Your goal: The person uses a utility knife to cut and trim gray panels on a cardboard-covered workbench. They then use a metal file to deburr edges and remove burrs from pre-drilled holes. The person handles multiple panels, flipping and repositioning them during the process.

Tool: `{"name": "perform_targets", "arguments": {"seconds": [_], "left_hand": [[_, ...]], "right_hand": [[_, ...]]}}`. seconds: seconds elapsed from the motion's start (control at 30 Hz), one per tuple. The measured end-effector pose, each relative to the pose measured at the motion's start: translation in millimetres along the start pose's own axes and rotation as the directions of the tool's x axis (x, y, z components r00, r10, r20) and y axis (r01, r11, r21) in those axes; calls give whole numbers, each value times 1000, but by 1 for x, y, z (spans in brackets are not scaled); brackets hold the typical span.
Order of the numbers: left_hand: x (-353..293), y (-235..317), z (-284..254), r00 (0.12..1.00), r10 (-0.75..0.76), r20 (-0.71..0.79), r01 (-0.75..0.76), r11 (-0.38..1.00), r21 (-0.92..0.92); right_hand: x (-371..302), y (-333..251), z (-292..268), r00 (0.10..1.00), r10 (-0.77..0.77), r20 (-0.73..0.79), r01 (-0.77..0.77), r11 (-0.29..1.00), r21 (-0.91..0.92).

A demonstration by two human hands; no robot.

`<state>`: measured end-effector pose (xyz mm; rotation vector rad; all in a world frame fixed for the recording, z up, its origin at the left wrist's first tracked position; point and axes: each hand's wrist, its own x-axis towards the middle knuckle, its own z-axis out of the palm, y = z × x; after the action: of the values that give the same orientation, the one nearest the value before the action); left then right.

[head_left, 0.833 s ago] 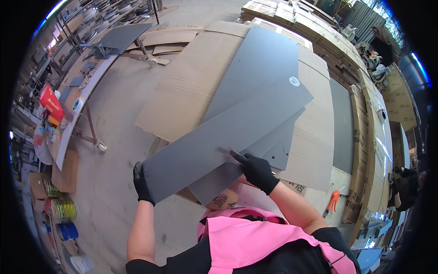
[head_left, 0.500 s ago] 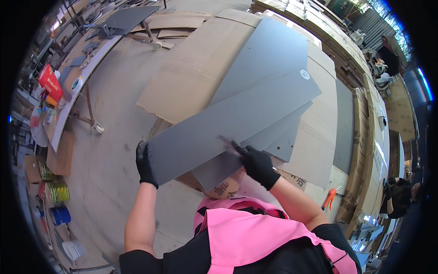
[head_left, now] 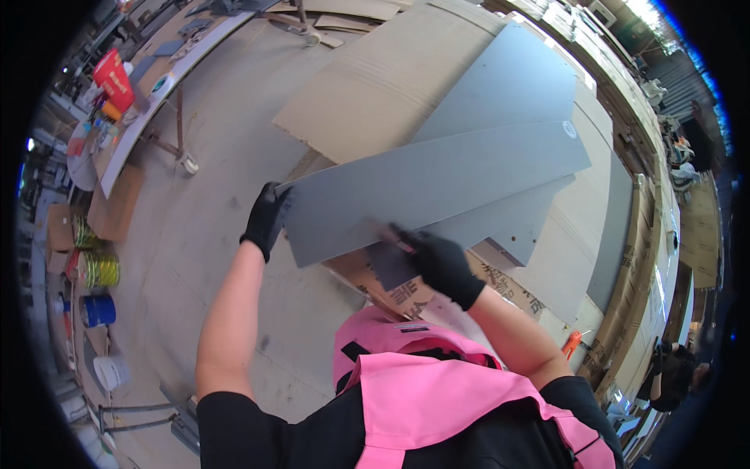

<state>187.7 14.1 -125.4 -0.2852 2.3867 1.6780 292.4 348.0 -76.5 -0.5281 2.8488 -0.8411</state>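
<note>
My left hand (head_left: 266, 222), in a black glove, grips the left end of a long flat grey panel (head_left: 445, 173), fingers along its edge. The panel has a round white sticker near its far right corner and lies aslant over other grey panels (head_left: 508, 86). Closed in my black-gloved right hand (head_left: 447, 270) is a slim dark-handled tool (head_left: 401, 237). Motion smears its tip, which is at the panel's surface near the close edge; its kind cannot be made out. Another grey panel (head_left: 543, 205) with small holes shows beneath on the right.
Cardboard sheets (head_left: 375, 78) lie under the panels. An orange-handled tool (head_left: 573, 342) is to the right, before long stacked cartons (head_left: 625, 313). At the left stand a wheeled table (head_left: 148, 109) with a red box (head_left: 114, 80), and a blue bucket (head_left: 98, 309). Another person (head_left: 672, 371) is far right.
My view has shifted, so the scene sits further right. The held panel has turned, its left end now further from me. My right hand keeps the tool against the panel.
</note>
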Motion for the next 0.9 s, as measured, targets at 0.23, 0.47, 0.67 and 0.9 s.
{"name": "perform_targets", "arguments": {"seconds": [0.23,0.47,0.67,0.9], "left_hand": [[18,32,-26,940,-176,293,127,976,179],[20,37,-27,933,-216,288,172,970,169],[18,29,-21,957,-173,233,135,976,170],[1,9,10,867,496,-47,-252,517,818]], "right_hand": [[11,-42,31,990,-109,87,113,992,-51],[32,-75,71,961,-222,167,224,974,3],[17,-74,58,715,-455,530,363,890,274],[-68,3,-55,924,27,382,-357,421,834]]}}
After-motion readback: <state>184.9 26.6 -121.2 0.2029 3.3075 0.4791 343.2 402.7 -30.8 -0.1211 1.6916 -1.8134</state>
